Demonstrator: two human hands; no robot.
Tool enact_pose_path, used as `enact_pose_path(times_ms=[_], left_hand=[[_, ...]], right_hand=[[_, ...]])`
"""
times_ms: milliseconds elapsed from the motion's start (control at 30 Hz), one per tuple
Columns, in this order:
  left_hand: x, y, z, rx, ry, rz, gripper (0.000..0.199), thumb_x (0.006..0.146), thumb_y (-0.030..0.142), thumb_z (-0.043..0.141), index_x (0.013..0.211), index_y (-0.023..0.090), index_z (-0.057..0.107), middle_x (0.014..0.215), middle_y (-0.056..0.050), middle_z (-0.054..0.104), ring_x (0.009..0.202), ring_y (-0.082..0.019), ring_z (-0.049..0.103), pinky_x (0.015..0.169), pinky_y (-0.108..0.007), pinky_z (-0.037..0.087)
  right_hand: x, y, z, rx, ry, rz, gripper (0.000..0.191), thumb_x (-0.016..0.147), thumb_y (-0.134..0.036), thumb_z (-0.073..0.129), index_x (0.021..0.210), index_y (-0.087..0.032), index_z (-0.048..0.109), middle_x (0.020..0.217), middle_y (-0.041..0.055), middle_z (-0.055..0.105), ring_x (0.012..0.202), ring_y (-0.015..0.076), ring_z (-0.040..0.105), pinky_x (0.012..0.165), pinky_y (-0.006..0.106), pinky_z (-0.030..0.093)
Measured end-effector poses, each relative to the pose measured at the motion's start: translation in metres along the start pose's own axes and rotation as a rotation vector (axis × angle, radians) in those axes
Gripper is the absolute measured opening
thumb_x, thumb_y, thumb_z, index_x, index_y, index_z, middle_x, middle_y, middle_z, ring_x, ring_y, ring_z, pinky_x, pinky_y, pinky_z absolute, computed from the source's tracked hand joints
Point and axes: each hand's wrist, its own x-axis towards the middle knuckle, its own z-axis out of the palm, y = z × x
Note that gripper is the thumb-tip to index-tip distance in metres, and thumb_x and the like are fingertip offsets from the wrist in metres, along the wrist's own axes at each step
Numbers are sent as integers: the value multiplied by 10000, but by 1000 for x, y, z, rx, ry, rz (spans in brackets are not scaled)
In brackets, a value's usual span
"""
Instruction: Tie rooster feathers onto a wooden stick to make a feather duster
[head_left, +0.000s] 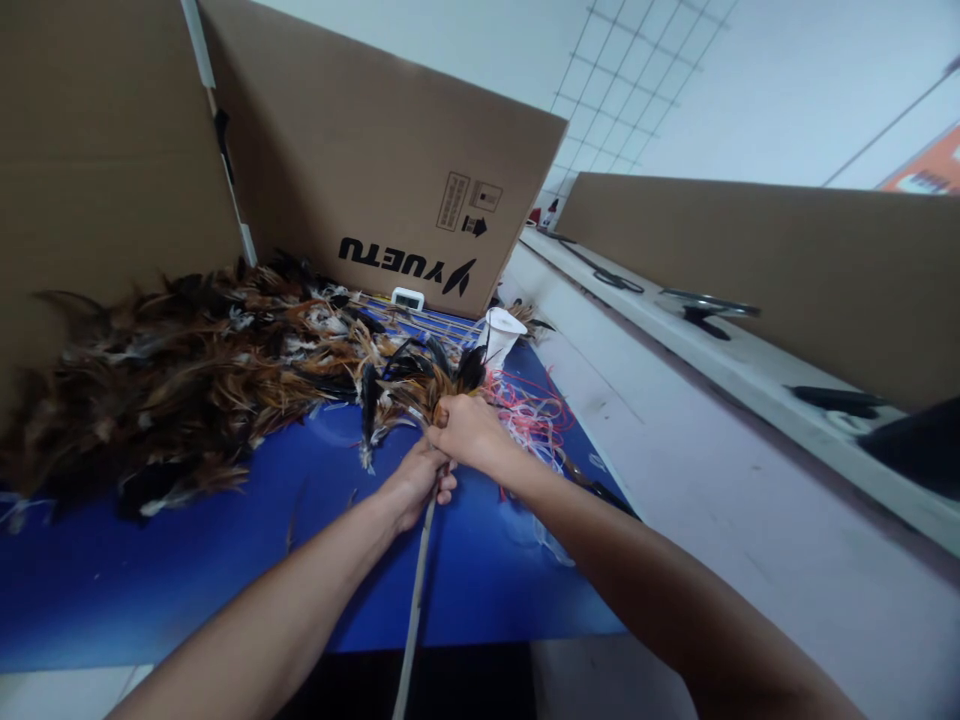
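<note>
Near the middle of the blue table, my left hand [421,482] is wrapped round a thin pale stick [417,600], which runs down past the table's front edge. My right hand [463,432] is closed just above it, pinching the base of a bunch of brown and black feathers [442,372] at the stick's upper end. The two hands touch. Fingertips of the right hand hide where feathers and stick meet. A white spool [501,335] stands just behind the hands.
A large heap of feathers [187,380] covers the left of the blue table [300,560]. Pink and white strings [532,415] and scissors [592,485] lie to the right. Cardboard panels [375,150] stand behind, with a small digital device [407,299] below. A white ledge [720,350] runs along the right.
</note>
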Motion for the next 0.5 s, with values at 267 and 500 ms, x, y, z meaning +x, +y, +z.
enact_pose_path(times_ms=[267,500], left_hand=[[1,1,-1,-19,-6,17,167,668,164,530,759,197,394,594,65,424,372,-38,352,331,-157,246],[2,0,-1,-52,22,-31,116,669,103,497,631,173,412,528,55,382,370,-39,341,328,-160,234]], right_hand=[[1,-3,-11,54,70,-106,237,774,-310,556,982,-212,613,830,47,693,786,202,644,664,269,434],[13,-26,-16,-210,124,-339,220,815,-275,535,918,-144,679,1013,136,632,966,260,575,784,334,437]])
